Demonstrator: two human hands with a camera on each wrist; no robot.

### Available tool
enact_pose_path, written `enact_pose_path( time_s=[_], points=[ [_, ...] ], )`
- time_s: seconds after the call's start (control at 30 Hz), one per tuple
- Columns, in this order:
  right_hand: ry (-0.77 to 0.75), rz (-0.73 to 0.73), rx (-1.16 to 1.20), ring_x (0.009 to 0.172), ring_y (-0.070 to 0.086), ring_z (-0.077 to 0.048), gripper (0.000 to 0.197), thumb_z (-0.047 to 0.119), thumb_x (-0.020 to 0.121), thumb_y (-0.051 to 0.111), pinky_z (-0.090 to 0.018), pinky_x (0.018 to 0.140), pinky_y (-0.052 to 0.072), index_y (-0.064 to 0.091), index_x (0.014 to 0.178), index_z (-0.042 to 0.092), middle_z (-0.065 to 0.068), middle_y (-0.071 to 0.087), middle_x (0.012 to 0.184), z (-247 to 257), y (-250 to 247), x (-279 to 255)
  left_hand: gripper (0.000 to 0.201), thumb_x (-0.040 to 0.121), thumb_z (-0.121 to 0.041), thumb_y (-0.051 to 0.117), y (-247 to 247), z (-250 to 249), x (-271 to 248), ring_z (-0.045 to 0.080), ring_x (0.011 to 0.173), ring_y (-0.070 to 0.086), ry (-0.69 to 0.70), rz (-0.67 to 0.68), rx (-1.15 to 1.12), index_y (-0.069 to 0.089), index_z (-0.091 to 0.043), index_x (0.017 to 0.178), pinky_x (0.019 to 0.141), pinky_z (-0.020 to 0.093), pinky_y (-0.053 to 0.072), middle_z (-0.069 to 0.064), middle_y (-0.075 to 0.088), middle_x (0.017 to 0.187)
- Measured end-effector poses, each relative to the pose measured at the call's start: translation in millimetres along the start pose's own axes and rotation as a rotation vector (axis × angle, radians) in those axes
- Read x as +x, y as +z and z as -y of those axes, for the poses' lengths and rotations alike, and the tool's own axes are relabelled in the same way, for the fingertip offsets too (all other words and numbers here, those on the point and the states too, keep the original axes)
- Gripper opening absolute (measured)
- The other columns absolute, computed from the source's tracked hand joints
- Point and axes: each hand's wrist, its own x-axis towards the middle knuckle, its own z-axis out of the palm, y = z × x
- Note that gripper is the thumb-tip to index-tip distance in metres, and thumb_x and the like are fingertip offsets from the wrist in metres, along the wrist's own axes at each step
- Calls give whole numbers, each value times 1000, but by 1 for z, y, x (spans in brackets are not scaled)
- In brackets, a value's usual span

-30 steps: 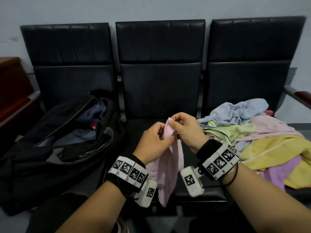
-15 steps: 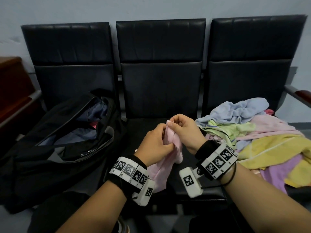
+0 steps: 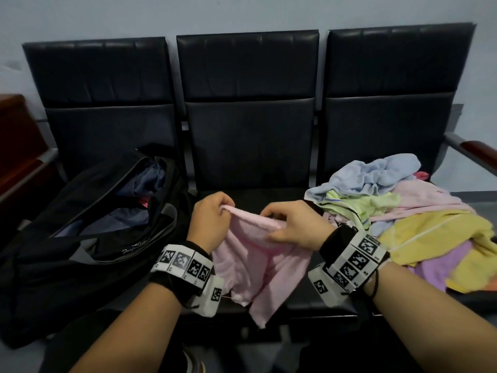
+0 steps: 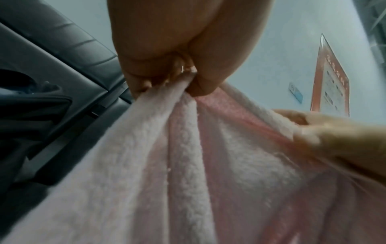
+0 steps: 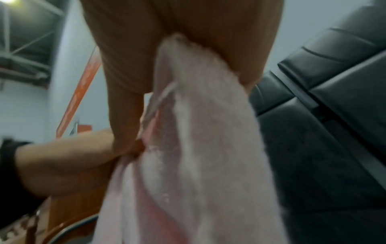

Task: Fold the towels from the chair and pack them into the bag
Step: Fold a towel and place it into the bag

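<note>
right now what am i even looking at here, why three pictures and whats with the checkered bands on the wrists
No machine here: a person works bare-handed, wearing patterned wrist bands with small cameras. The wide picture comes from a head camera; the two close-ups look along each wrist at the fingers. The left hand and right hand each pinch the top edge of a pink towel, holding it above the middle seat. An open black bag sits on the left seat, and a pile of unfolded towels lies on the right one.

On the open black fabric duffel bag (image 3: 88,238) you'll see white cursive lettering, too small to read; the orange-framed wall notice (image 4: 332,79) carries print too blurred to read
</note>
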Motion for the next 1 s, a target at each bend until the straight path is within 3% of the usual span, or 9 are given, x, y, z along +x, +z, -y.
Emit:
enact_pose_path(
  time_s=[0.07, 0.17, 0.27, 0.43, 0.6, 0.73, 0.87, 1.0],
  points=[
    [-30, -65, -26, 81, 62, 1, 22, 19, 77, 73, -16, 72, 48, 74, 96, 29, 16, 69, 85, -5, -2, 1, 29, 80, 2, 52, -4, 5, -2, 7, 75, 59, 18, 10, 79, 65, -22, 73, 64, 21, 45, -9, 63, 77],
    [10, -210, 23, 75, 64, -3, 14, 16, 81, 70, -25, 70, 52, 73, 87, 27, 13, 70, 79, -14, -9, 4, 24, 78, 2, 55, -9, 16, -4, 19, 74, 58, 25, 15, 229, 66, -19, 73, 68, 37, 50, -4, 61, 77],
    [72, -340, 73, 69, 61, -2, 14, 18, 83, 71, -16, 62, 44, 67, 81, 32, 15, 66, 71, -23, -17, 6, 23, 76, 3, 56, -18, 30, -5, 26, 76, 60, 5, -13, 307, 68, -16, 75, 68, 40, 49, 1, 64, 77],
    [192, -504, 118, 81, 59, 8, 20, 23, 88, 63, -8, 64, 40, 59, 77, 39, 19, 65, 78, -37, -37, 6, 28, 80, 1, 53, -38, 51, -5, 32, 80, 64, -147, -86, 294, 72, -20, 80, 72, 40, 53, 8, 70, 80],
    [257, -452, 119, 83, 62, 0, 12, 24, 92, 58, -24, 72, 48, 67, 88, 31, 16, 68, 83, -42, -38, 3, 32, 84, 0, 48, -46, 54, -2, 25, 77, 63, -190, -82, 183, 64, -25, 72, 70, 31, 46, 4, 68, 76],
    [228, -333, 290, 79, 65, 1, 16, 20, 94, 59, -12, 68, 47, 74, 89, 23, 10, 73, 85, -29, -24, 5, 21, 88, -4, 51, -37, 37, 2, 19, 84, 62, -170, -9, 46, 69, -15, 91, 68, 26, 43, 0, 67, 83],
    [234, -264, 454, 69, 61, -3, 9, 16, 92, 63, -14, 62, 48, 68, 84, 16, 4, 68, 78, -9, -9, 7, 30, 91, -1, 46, -19, 7, -2, 13, 63, 56, -103, 43, -110, 64, -23, 96, 63, 28, 42, -8, 59, 68],
    [166, -177, 461, 56, 48, 1, 26, 19, 94, 61, -15, 56, 38, 64, 68, 21, 14, 55, 60, 3, 0, 6, 40, 93, 1, 45, -7, -26, -10, 4, 84, 68, -2, 172, -225, 75, -26, 91, 76, 20, 52, -9, 73, 92]
  ],
)
